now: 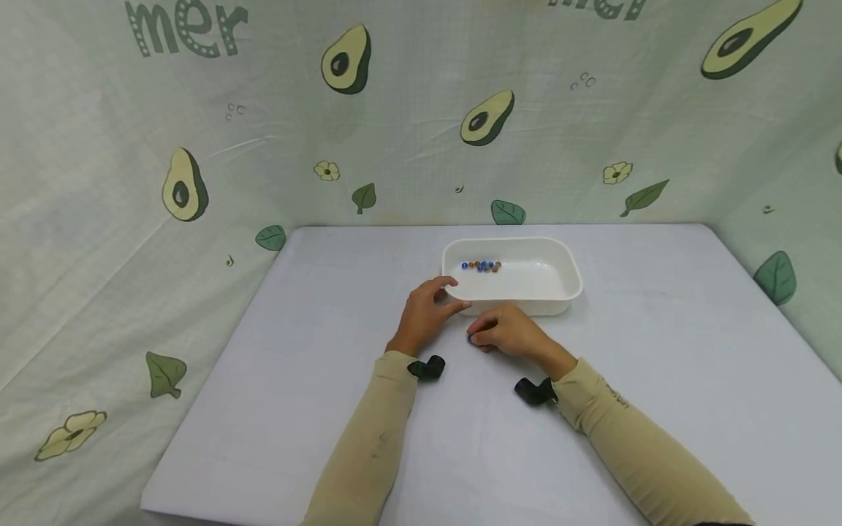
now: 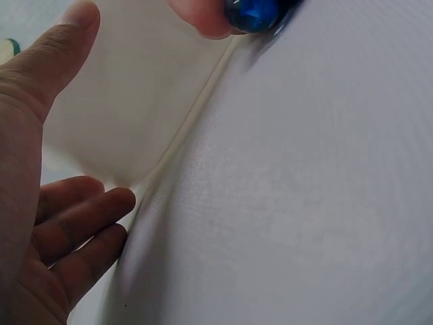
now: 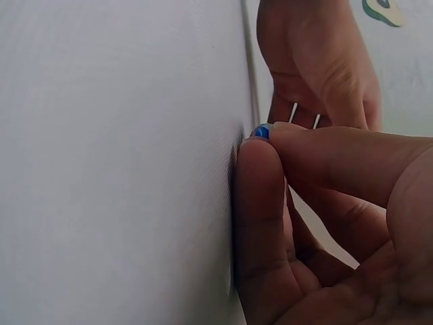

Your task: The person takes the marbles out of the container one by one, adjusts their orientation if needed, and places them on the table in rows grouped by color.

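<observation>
My right hand (image 1: 509, 332) pinches a blue glass marble (image 3: 262, 131) between thumb and index finger. It is low over the white tabletop, just in front of a white tray (image 1: 539, 288). The same marble shows at the top of the left wrist view. At the tray's front left corner is my left hand (image 1: 424, 314), thumb along the front side and index finger by the left rim. Its other fingers (image 2: 88, 230) lie loosely bent beside the tray wall. Inside the tray, toward its left, several blue and amber marbles (image 1: 487, 267) sit in a cluster.
The white-covered table (image 1: 276, 409) ends at a back edge just behind the tray. A hanging cloth (image 1: 408, 131) printed with avocados and leaves rises behind and along the sides. Each wrist carries a small black camera (image 1: 430, 367).
</observation>
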{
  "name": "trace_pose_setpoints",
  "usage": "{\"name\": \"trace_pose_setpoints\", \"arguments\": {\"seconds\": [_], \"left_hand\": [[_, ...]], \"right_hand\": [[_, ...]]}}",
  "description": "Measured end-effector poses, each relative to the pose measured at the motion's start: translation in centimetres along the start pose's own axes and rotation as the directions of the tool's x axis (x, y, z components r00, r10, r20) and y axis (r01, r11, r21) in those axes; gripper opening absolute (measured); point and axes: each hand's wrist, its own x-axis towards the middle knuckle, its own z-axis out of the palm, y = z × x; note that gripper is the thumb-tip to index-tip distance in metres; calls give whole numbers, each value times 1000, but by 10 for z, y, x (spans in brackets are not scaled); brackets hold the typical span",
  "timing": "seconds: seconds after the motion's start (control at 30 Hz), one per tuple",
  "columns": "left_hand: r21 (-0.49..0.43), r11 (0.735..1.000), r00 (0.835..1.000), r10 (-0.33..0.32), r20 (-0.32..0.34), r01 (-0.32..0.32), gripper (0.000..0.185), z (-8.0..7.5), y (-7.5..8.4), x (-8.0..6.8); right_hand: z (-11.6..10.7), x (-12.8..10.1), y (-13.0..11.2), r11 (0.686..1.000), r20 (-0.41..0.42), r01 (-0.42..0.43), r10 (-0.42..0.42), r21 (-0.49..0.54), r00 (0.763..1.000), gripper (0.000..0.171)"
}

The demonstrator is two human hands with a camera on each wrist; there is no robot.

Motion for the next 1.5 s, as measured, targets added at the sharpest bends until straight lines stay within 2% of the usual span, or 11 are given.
{"name": "trace_pose_setpoints", "arguments": {"seconds": [0.33, 0.97, 1.33, 1.5], "left_hand": [[-1, 1000, 1000, 7, -6, -7, 47, -1, 0, 0], [4, 1000, 1000, 5, -3, -5, 47, -2, -2, 0], [9, 1000, 1000, 2, 3, -2, 47, -1, 0, 0], [15, 1000, 1000, -11, 12, 10, 47, 0, 0, 1]], "right_hand": [[3, 1, -1, 996, -27, 22, -25, -89, 999, 8], [3, 1, 1, 997, -16, 34, -35, -63, 999, 12], [-6, -6, -1, 999, -42, 3, -5, -53, 999, 18], [-11, -9, 1, 999, -28, 18, -19, -37, 999, 24]]}}
